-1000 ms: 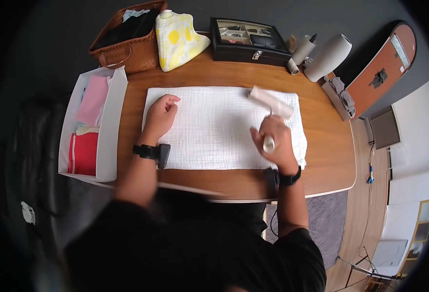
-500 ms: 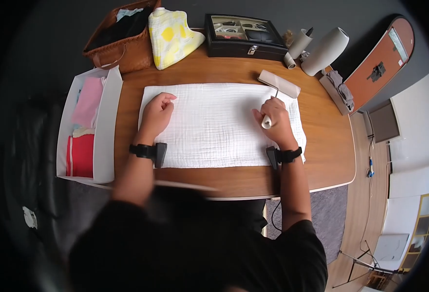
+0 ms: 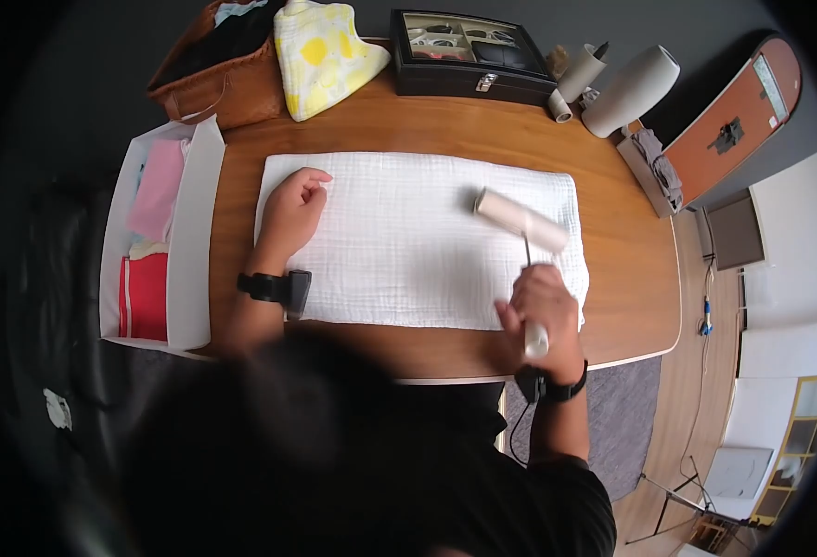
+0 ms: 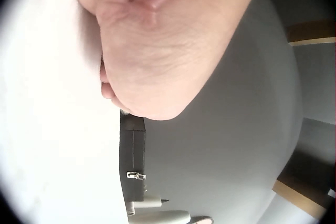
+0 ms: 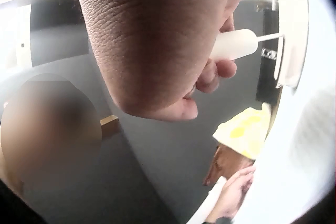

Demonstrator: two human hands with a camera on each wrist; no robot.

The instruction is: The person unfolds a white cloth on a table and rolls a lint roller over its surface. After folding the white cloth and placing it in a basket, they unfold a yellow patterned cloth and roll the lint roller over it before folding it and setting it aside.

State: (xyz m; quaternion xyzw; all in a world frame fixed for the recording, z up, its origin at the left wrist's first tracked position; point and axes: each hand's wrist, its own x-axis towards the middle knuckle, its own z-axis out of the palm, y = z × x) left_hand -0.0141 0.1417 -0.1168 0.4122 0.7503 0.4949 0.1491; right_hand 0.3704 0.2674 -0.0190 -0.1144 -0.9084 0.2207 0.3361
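Gripping white handle (image 3: 537,342) of roller (image 3: 510,215) in right hand (image 3: 553,302), wrapped close, at near right. Holding roller above or against right part of white cloth (image 3: 390,241); cannot tell which. Resting left hand (image 3: 293,213), loosely curled, on cloth's left end. Can see pale label (image 3: 769,91) on reddish board (image 3: 742,107), far right; too small to read.

A path runs over the cloth (image 3: 399,251) between left hand (image 3: 294,212) and roller (image 3: 518,221); bare bench (image 3: 629,269) opens at right, while a white box (image 3: 190,246) bars the left and a case (image 3: 455,83) and vase (image 3: 631,91) line the back.
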